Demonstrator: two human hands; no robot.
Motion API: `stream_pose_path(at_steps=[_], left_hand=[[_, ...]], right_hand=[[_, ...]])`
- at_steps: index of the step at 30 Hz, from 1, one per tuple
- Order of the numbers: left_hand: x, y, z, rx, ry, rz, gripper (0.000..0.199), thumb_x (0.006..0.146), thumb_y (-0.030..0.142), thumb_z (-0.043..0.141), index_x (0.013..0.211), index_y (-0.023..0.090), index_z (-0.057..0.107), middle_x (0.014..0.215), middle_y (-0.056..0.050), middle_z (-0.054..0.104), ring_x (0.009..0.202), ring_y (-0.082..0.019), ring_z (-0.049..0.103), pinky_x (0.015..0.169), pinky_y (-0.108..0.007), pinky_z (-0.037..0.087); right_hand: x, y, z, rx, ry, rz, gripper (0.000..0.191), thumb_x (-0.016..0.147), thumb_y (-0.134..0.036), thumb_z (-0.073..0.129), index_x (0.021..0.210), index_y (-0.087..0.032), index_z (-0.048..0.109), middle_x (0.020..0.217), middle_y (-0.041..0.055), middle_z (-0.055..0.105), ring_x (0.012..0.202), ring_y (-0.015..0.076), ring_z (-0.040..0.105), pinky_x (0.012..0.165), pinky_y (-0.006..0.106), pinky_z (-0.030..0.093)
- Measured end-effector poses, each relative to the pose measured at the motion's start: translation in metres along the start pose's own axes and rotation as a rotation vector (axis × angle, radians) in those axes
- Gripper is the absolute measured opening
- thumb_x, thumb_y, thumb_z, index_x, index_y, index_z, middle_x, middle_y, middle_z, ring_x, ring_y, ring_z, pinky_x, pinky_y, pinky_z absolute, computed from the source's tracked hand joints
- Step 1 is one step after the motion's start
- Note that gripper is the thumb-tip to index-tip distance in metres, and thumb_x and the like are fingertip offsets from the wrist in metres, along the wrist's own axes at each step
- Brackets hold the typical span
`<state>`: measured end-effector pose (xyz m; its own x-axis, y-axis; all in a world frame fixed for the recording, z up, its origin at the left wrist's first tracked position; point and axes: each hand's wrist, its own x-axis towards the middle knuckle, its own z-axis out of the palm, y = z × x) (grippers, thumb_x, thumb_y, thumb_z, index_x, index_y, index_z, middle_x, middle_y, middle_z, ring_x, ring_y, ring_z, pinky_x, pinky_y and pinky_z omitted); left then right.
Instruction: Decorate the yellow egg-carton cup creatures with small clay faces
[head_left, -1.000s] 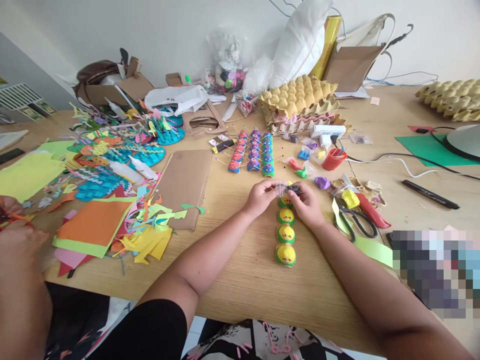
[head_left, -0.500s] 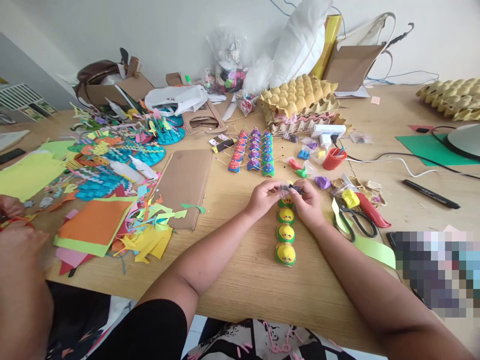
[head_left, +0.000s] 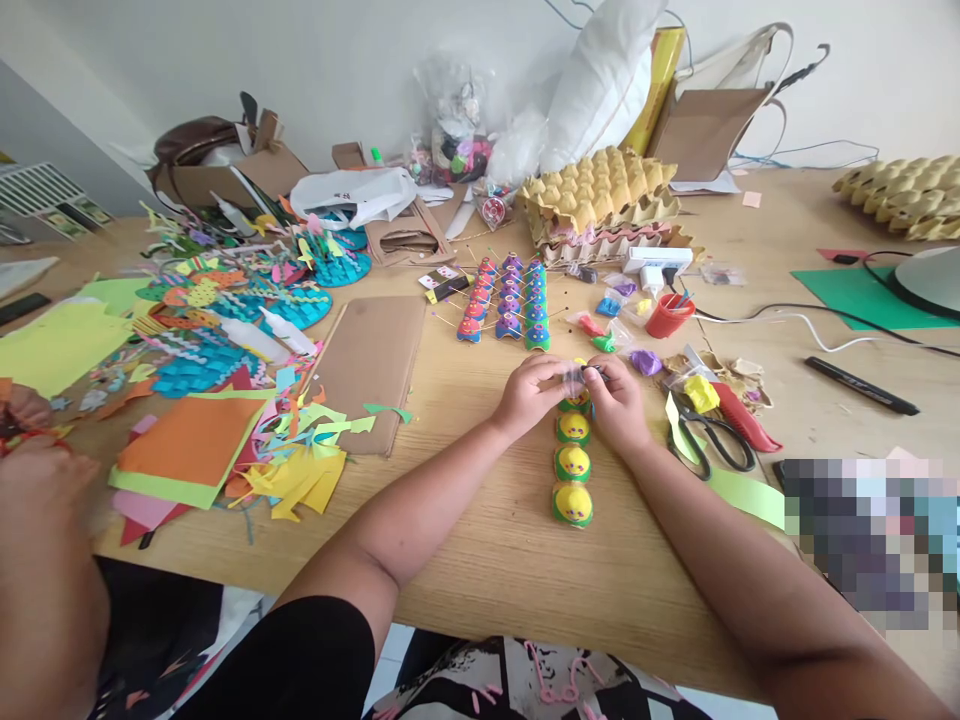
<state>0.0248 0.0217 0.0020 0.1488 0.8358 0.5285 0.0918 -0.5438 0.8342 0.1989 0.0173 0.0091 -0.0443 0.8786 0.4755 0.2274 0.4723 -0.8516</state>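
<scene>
My left hand (head_left: 529, 400) and my right hand (head_left: 619, 408) meet over the far end of a yellow and green egg-carton caterpillar (head_left: 573, 463). The fingers of both are closed on a small clear plastic bag (head_left: 574, 379) with something dark at its right side, partly covered by my right thumb. The caterpillar's domes have drawn smiling faces, and its far end is hidden under my hands. Beyond stand three finished strips: a red and blue caterpillar (head_left: 475, 305), a purple caterpillar (head_left: 510, 300) and a green and blue caterpillar (head_left: 537, 308), with pins sticking out.
Right of my hands lie black-handled scissors (head_left: 709, 440), yellow clay (head_left: 701, 394), a red cup (head_left: 670, 315) and a black marker (head_left: 861, 386). Cardboard (head_left: 367, 375) and paper scraps (head_left: 300, 480) lie left. Egg trays (head_left: 600, 195) are stacked behind. Another person's hands (head_left: 41, 450) work at far left.
My hands stay over the caterpillar's far end, with small finger shifts. Less of the dark stuff in the bag shows between my fingers now.
</scene>
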Motion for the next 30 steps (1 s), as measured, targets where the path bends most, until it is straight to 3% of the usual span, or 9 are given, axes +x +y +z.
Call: stream_pose_path(at_steps=[5,8,15,19,26,30], left_hand=[[-0.001,-0.005,-0.001,0.011,0.075,-0.007,0.026,0.09,0.045,0.082,0.104,0.024,0.087,0.107,-0.01,0.083,0.103,-0.022,0.074,0.102,-0.04,0.056],[0.0,-0.004,-0.001,0.001,0.084,-0.039,0.029,0.086,0.047,0.085,0.102,0.023,0.087,0.106,-0.01,0.083,0.102,-0.022,0.073,0.1,-0.038,0.056],[0.0,-0.006,0.004,-0.211,0.09,-0.313,0.037,0.085,0.05,0.085,0.105,0.019,0.085,0.11,-0.009,0.082,0.1,-0.019,0.072,0.09,-0.03,0.056],[0.0,-0.013,0.006,-0.291,0.137,-0.38,0.041,0.081,0.05,0.088,0.106,0.017,0.084,0.105,-0.007,0.081,0.093,-0.017,0.071,0.088,-0.028,0.056],[0.004,-0.015,0.004,-0.321,0.223,-0.378,0.042,0.078,0.053,0.088,0.1,0.018,0.082,0.103,-0.006,0.082,0.091,-0.015,0.069,0.085,-0.026,0.054],[0.003,-0.011,0.002,-0.267,0.17,-0.313,0.042,0.081,0.054,0.086,0.103,0.019,0.083,0.108,-0.007,0.079,0.092,-0.015,0.069,0.083,-0.026,0.054]], right_hand=[[0.001,0.007,0.001,-0.023,0.02,0.018,0.05,0.093,-0.073,0.063,0.08,-0.024,0.061,0.088,0.0032,0.058,0.086,0.021,0.054,0.081,0.038,0.046],[0.001,0.008,0.002,-0.023,0.036,-0.008,0.049,0.092,-0.069,0.066,0.076,-0.024,0.057,0.092,0.0041,0.056,0.091,0.0217,0.055,0.088,0.039,0.048],[-0.001,0.004,0.001,-0.112,0.08,-0.039,0.038,0.095,-0.058,0.066,0.079,-0.025,0.061,0.111,0.0096,0.062,0.113,0.0279,0.059,0.106,0.049,0.05],[-0.003,0.005,0.0,-0.142,0.07,-0.073,0.032,0.099,-0.053,0.062,0.084,-0.026,0.062,0.124,0.0124,0.067,0.129,0.0303,0.059,0.117,0.053,0.046],[-0.002,0.007,-0.001,-0.117,0.206,-0.072,0.032,0.103,-0.052,0.055,0.09,-0.025,0.067,0.139,0.0133,0.067,0.141,0.0303,0.056,0.128,0.056,0.037],[-0.001,0.008,-0.002,-0.097,0.153,-0.074,0.034,0.103,-0.054,0.057,0.087,-0.025,0.066,0.14,0.0127,0.068,0.147,0.0309,0.052,0.133,0.06,0.03]])
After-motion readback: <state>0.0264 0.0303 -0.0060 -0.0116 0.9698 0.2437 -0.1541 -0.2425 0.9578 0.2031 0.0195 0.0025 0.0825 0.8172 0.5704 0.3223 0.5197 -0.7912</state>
